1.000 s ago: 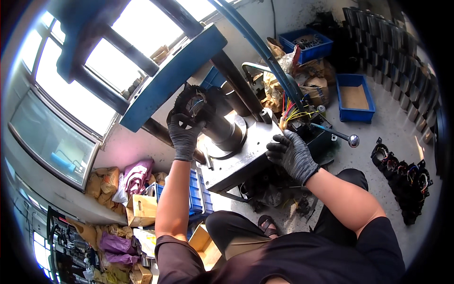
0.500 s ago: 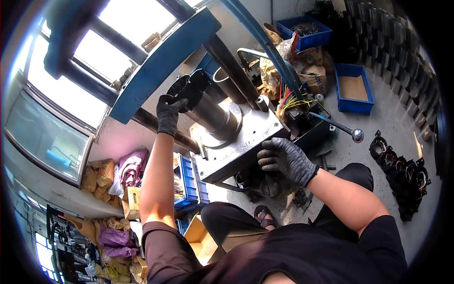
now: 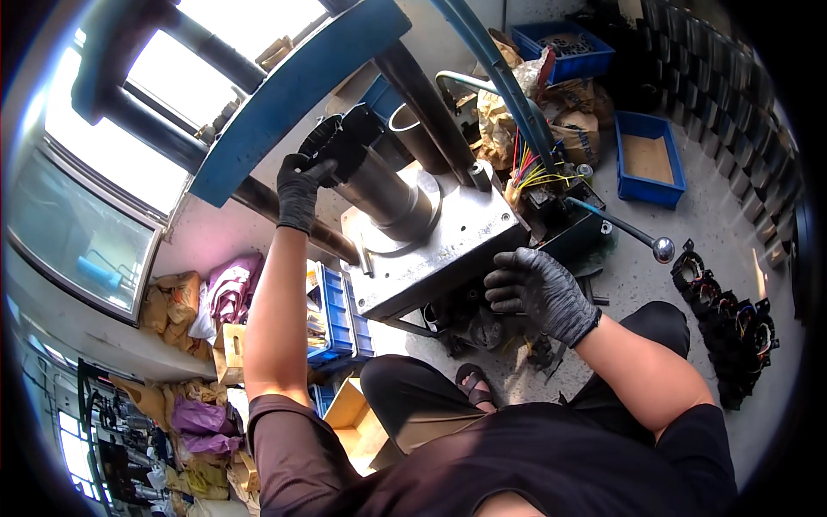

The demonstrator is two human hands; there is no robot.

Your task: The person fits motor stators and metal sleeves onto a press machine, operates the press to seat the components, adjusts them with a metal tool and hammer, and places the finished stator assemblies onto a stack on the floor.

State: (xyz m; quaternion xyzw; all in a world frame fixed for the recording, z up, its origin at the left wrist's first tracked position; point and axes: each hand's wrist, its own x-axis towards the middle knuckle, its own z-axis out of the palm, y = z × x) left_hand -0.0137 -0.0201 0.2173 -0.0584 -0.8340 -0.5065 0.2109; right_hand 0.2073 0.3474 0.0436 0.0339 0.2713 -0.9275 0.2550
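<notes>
My left hand (image 3: 299,191), in a dark grey glove, grips the near edge of a black round part (image 3: 348,145). That part sits on top of a thick steel cylinder (image 3: 386,196), and its far side is partly out of sight. The cylinder stands on the metal bed (image 3: 461,226) of a press, under its blue crossbeam (image 3: 301,90). My right hand (image 3: 544,297), gloved alike, hovers in front of the bed's near edge with fingers stretched out, holding nothing.
A blue lever with a ball knob (image 3: 662,249) juts out right of the press, near loose coloured wires (image 3: 538,178). Black ring-shaped parts with wires (image 3: 725,310) lie in a row on the floor. Blue crates (image 3: 648,159) stand beyond; a steel tube (image 3: 418,136) stands behind the cylinder.
The whole view has shifted slightly. My right hand has drawn a little away from the bed's edge, to the right. My left hand keeps its place at the black part.
</notes>
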